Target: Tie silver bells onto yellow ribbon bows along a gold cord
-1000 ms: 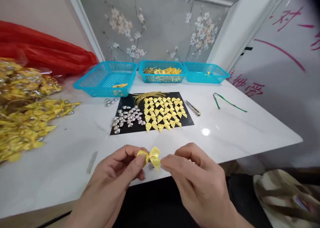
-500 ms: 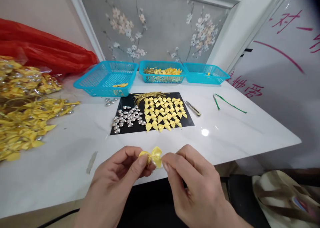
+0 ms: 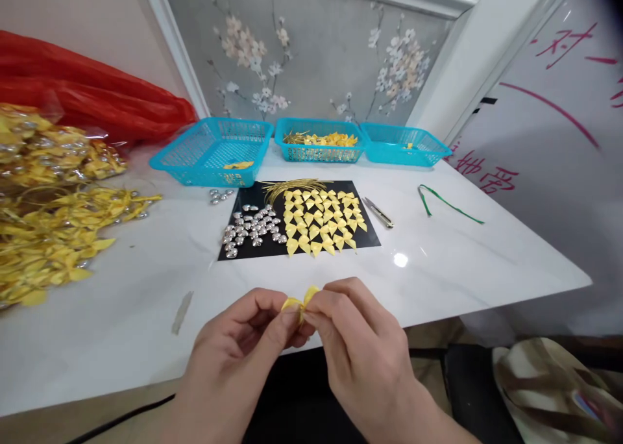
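Observation:
Between my two hands, over the table's front edge, is a small yellow bow [image 3: 293, 303]. My left hand [image 3: 248, 346] pinches its left side between thumb and forefinger. The closed fingertips of my right hand [image 3: 357, 346] press at the bow's middle and partly cover it. Beyond them lies a black mat [image 3: 253, 250] with rows of yellow bows [image 3: 316, 217], silver beads [image 3: 256, 226] and a bundle of gold ties [image 3: 287, 187].
Three blue baskets [image 3: 211, 155] stand at the back. Scissors or a cutter [image 3: 378, 213] and a green ribbon [image 3: 450, 204] lie to the right. Piled yellow bows with beads [image 3: 53, 243] and red plastic [image 3: 92, 97] occupy the left. A bag [image 3: 540, 379] is at lower right.
My right hand has moved left, and its fingertips now cover part of the bow. My left hand still holds the bow. The whole view has shifted slightly.

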A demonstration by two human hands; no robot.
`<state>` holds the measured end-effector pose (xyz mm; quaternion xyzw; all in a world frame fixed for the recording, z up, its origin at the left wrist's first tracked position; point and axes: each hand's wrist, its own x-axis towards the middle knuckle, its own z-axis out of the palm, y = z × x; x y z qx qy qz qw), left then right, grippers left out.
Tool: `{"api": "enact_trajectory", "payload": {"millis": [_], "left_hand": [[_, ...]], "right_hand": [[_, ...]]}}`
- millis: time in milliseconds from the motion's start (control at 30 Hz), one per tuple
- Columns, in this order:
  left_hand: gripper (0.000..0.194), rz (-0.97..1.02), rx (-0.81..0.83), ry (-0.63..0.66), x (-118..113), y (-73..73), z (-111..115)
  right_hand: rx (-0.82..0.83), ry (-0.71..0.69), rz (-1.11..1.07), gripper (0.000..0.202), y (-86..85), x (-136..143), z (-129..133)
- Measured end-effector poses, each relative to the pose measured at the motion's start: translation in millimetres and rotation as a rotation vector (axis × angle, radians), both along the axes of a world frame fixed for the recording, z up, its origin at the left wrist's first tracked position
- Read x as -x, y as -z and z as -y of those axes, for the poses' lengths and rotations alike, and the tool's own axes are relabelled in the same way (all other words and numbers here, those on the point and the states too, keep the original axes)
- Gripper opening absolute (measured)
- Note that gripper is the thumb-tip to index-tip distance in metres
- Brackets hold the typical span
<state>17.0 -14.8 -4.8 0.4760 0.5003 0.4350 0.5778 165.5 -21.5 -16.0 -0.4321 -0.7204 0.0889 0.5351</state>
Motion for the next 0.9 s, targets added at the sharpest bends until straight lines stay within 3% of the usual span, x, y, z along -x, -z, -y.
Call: {"api": "enact_trajectory", "payload": {"millis": [167,367,567,900], "left_hand": [[0.02,0.045,0.064,-0.026,-4,-4.0,3],[0.019,0.076,0.096,-0.16,-9,-10.6,5],[0.02,0.038,0.046,-0.111,-1,-0.4,1],[0.015,-0.18,-0.1,-0.151,1,2.4,5]], "right_hand": [[0.075,-0.042,-0.152,0.019,-5.9,-5,1],[0.104,0.063,-0.237,0.016,-13.0,-24,1],[0.064,-0.006,-0.063,0.024,-7.4,-20,10],[-0.096,0.096,0.129,0.022,-8.4,-14,12]]}}
